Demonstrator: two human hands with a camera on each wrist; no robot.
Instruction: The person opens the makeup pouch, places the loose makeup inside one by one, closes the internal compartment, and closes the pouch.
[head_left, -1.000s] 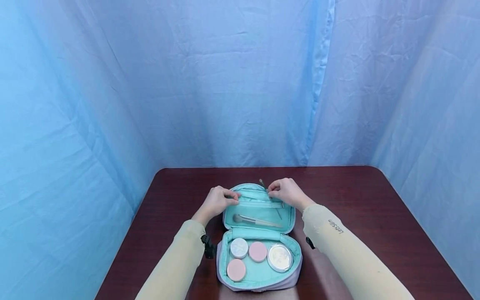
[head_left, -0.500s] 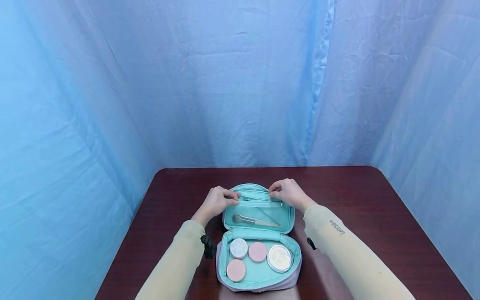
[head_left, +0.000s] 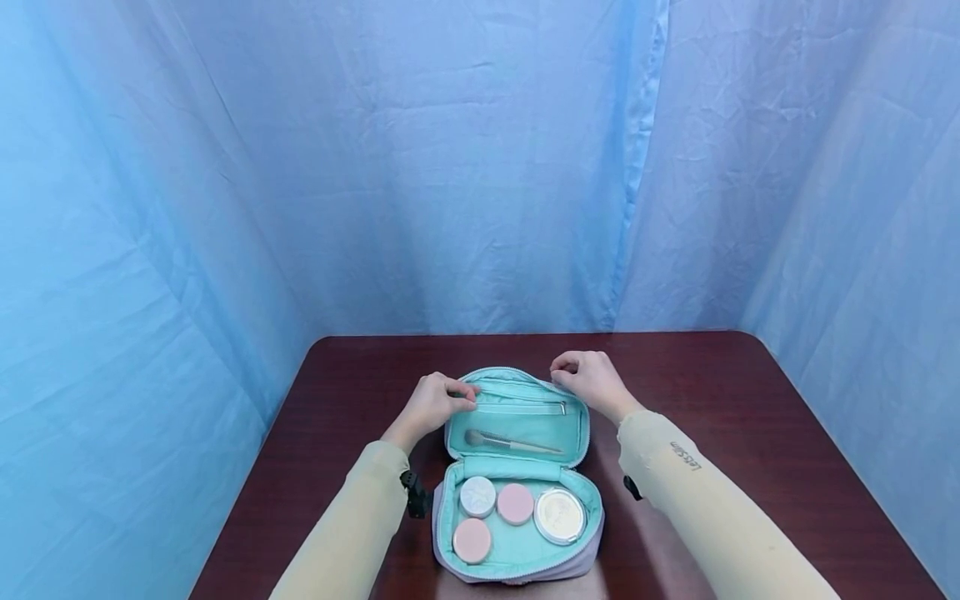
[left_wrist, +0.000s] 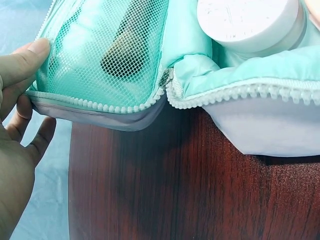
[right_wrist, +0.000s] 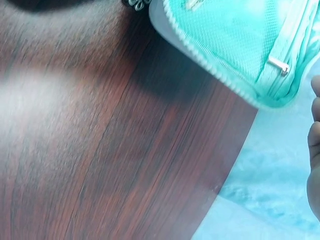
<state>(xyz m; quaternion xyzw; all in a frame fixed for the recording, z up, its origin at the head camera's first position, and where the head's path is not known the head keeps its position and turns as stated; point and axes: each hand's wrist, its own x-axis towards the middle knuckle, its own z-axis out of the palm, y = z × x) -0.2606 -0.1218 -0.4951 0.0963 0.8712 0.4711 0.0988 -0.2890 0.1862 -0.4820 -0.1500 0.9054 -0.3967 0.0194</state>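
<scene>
A lavender cosmetic bag [head_left: 558, 570] with mint lining lies unfolded, its lid [head_left: 453, 446] facing the far side. My left hand [head_left: 431, 404] pinches the lid's far left edge, thumb inside and fingers outside, as the left wrist view shows. Under the lid's mesh pocket [left_wrist: 90, 75] rests a makeup brush [head_left: 517, 444]. My right hand [head_left: 595, 383] has curled fingers right at the lid's far right rim; I cannot tell whether they hold it. Near that hand is the pocket's zipper pull [right_wrist: 278, 65].
In the bag's base sit two pink round jars [head_left: 515, 504], a white-topped jar [head_left: 477, 497] and a silver round compact [head_left: 559, 516]. The dark red wooden table [head_left: 360, 362] meets pale blue curtains [head_left: 480, 208] behind and at both sides.
A thin dark stick in my right hand has slid down into the lid's mesh pocket, out of the fingers. That hand then moved slightly right and away. The left hand stays put.
</scene>
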